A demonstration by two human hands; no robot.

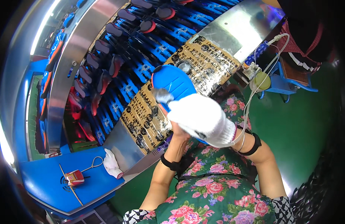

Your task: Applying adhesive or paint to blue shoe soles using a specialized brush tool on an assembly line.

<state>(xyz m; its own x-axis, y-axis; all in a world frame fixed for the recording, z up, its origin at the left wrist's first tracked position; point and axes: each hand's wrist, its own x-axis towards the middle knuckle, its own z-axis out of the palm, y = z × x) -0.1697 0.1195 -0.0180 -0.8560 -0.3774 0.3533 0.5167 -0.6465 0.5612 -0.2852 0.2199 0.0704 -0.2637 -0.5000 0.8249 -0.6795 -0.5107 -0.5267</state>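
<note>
A blue shoe sole [176,80] with an orange-red edge is tilted over the cardboard-covered bench. My bare left hand [178,130] is closed on its lower part from below; the white glove hides most of those fingers. On my right hand [202,115] I wear a white knitted glove. That hand is closed, and a small brush [163,96] with a pale, motion-blurred head sticks out of it against the sole's left edge. Glove and fingers hide the brush's handle. Just behind the sole, a small round dish [184,66] sits on the bench.
Flattened brown cardboard [142,119] under clear tape covers the bench. Beyond it runs a conveyor rack [142,71] with many dark and red shoe parts. A blue side table [41,175] at left bears a white glove [112,164]. Cables [249,100] hang at right, near a stool [292,74].
</note>
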